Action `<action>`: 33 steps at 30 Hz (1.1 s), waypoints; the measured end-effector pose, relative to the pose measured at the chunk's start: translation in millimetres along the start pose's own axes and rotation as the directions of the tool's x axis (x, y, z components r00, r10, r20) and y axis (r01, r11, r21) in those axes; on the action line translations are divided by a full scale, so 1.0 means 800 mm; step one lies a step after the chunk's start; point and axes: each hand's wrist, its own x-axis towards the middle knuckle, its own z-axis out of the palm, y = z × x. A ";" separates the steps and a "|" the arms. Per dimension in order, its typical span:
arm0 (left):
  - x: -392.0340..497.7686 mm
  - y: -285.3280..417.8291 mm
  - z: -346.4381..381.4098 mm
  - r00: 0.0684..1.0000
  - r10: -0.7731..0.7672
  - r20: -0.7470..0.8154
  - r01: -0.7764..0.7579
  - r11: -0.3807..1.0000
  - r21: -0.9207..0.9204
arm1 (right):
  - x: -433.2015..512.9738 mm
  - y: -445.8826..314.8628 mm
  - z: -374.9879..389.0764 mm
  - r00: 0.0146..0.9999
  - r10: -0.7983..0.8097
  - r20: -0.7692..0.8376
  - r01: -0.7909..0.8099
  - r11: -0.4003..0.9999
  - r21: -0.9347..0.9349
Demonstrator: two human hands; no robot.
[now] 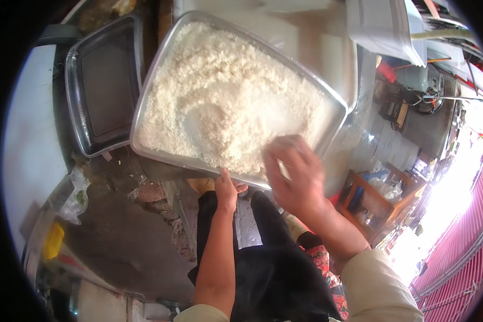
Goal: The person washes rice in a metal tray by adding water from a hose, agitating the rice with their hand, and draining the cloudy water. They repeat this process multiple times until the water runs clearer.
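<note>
A large rectangular metal tray (190, 161) lies before me, tilted in the view and filled with pale, clumped grains that look like rice (229, 84). The grains are heaped towards the middle, with a shallow hollow left of the heap. My left hand (226, 191) grips the near rim, its thumb on top and its fingers beneath. Over the tray's near right corner is my right hand (296, 173), blurred by motion, its fingers bent. Whether it holds any grains cannot be made out.
To the left stands a second metal tray (75, 96), with dark inner walls. Behind the rice tray is a large pale container (352, 64); a stack of white plastic tubs (380, 30) rises at upper right. A wooden crate (402, 201) with plastic bags sits on the right.
</note>
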 end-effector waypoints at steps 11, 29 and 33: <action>0.010 0.000 0.000 0.996 -0.083 -0.011 0.083 0.996 -0.029 | 0.001 0.097 0.070 0.799 0.383 0.464 -0.299 0.922 -0.247; 0.005 0.002 0.009 0.972 -0.078 -0.222 0.082 0.997 0.010 | 0.269 0.346 -0.371 0.787 0.394 -0.474 -0.576 0.745 -0.337; 0.001 0.012 0.018 0.961 -0.105 -0.256 0.117 0.993 0.030 | 0.296 0.384 -0.392 0.792 0.297 -0.533 -0.604 0.507 -0.615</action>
